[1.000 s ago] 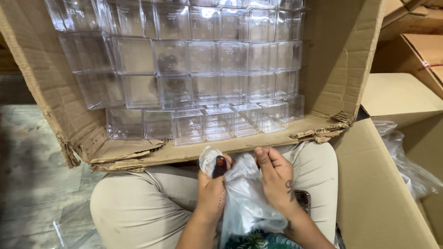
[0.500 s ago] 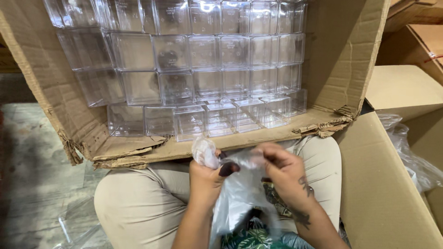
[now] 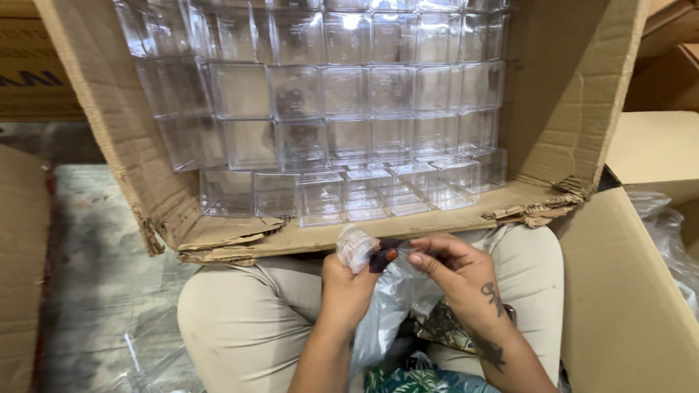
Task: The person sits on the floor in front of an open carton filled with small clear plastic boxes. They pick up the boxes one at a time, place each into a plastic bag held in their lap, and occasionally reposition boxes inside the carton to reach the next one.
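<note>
Head view: the left hand pinches a crumpled edge of a thin clear plastic bag between thumb and fingers, closed tight on the film, while the right hand grips the same bag just beside it, fingers narrowed on the film near a small dark object that sits between the two grips; what that object is cannot be told. The bag hangs down between the hands over the person's lap, in front of the light trousers, its lower part loose and wrinkled. It looks very light, soft and slippery, likely to slide unless pinched firmly, and it would probably tear if pulled hard; the gathered top edge, where both hands already hold it, seems the best place to take hold. Just beyond the hands lies a large cardboard carton tipped on its side with its torn front flap touching the knees, packed with rows of clear plastic boxes, stiff-looking and stacked close together. More cardboard stands to the right, with another crumpled clear film near it, and a worn floor shows to the left.
</note>
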Tool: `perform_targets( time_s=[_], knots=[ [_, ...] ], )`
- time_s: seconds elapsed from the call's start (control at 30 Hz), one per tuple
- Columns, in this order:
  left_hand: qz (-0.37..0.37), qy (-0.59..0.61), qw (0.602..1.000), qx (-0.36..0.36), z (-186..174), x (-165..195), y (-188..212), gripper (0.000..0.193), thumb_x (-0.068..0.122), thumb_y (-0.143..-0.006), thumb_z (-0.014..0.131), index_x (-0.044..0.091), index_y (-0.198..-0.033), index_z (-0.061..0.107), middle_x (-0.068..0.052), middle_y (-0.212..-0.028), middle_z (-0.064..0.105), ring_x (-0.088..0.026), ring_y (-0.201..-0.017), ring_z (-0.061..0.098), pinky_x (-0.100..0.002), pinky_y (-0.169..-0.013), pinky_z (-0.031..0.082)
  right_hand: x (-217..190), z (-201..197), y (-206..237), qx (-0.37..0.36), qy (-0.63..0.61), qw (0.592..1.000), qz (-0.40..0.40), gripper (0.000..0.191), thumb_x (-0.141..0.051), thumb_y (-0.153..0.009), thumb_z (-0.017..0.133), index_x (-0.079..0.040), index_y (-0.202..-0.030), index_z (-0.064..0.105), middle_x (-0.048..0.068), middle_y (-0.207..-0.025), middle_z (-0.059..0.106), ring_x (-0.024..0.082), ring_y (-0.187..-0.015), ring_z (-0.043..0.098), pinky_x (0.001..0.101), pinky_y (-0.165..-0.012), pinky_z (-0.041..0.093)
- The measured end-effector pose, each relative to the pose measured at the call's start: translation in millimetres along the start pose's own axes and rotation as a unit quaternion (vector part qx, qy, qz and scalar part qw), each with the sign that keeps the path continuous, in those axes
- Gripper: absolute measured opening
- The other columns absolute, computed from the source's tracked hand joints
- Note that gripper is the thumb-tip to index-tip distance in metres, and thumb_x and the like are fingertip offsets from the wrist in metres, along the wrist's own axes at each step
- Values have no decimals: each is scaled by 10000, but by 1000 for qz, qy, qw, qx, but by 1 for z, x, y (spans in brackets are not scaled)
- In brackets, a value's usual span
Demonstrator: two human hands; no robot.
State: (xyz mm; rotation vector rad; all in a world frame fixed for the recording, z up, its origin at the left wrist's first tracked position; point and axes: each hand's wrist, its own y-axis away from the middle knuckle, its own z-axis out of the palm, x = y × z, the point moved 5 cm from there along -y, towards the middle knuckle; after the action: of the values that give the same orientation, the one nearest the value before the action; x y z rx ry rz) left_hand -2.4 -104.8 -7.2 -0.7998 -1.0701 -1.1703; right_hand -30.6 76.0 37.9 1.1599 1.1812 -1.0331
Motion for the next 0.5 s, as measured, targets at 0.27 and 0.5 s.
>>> perform_targets(
  time_s=[0.27,0.5],
  knots=[
    [-18,41,999,30,-9,-12,-4,33,20,-859,771,-1,-870,748,-4,-800,723,-73,-726,637,-252,-654,534,35,1,-10,-9,45,999,21,154,-118,-907,749,10,-983,790,4,-789,694,67,-695,568,225,-619,457],
    [9,133,991,-26,-2,-23,4,135,60,-1015,696,-2,-901,662,23,-828,596,-78,-760,513,-257,-640,426,45,11,-10,-33,74,997,-9,209,-197,-945,694,-4,-878,738,-51,-718,605,39,-665,495,213,-580,420]
  ],
)
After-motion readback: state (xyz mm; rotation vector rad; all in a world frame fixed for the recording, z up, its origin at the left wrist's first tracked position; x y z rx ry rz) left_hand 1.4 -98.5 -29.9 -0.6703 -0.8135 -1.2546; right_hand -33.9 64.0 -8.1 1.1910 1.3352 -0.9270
